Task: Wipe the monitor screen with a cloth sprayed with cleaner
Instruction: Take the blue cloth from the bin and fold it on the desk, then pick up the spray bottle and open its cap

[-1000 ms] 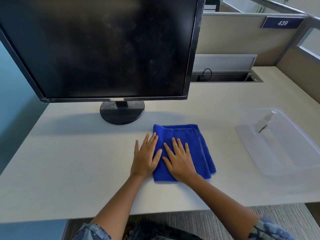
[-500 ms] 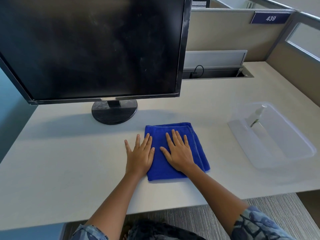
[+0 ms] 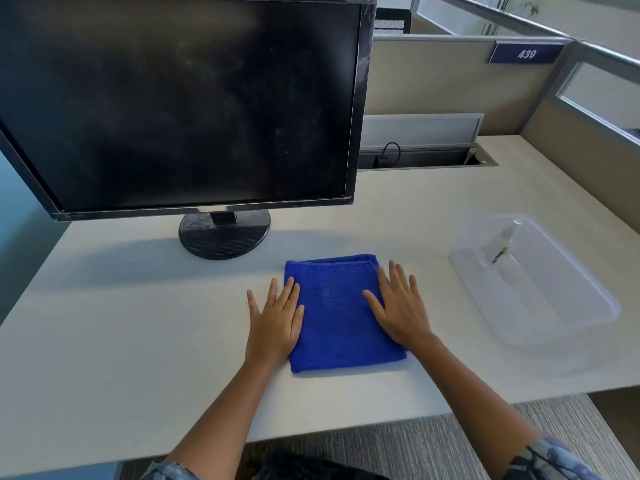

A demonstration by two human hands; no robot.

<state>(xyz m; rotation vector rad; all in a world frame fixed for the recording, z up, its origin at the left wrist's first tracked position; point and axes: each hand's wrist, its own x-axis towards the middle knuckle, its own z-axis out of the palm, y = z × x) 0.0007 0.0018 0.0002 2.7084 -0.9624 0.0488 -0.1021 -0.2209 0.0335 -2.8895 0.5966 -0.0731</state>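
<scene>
Prep step: folded blue cloth (image 3: 341,315) on my bench (image 3: 104,341), left hand (image 3: 273,322) and right hand (image 3: 401,315) flat, released; next, I judge, fetch spray bottle (image 3: 502,242) from tray (image 3: 588,327); monitor (image 3: 180,98) unwiped.

Table: pale beige laminate table (image 3: 104,341).
Behind table: tan fabric cubicle partition (image 3: 450,77) bearing a dark blue "439" plate (image 3: 526,53).
Below table edge: grey striped carpet (image 3: 398,452).
Left of table: blue wall (image 3: 17,209).
</scene>
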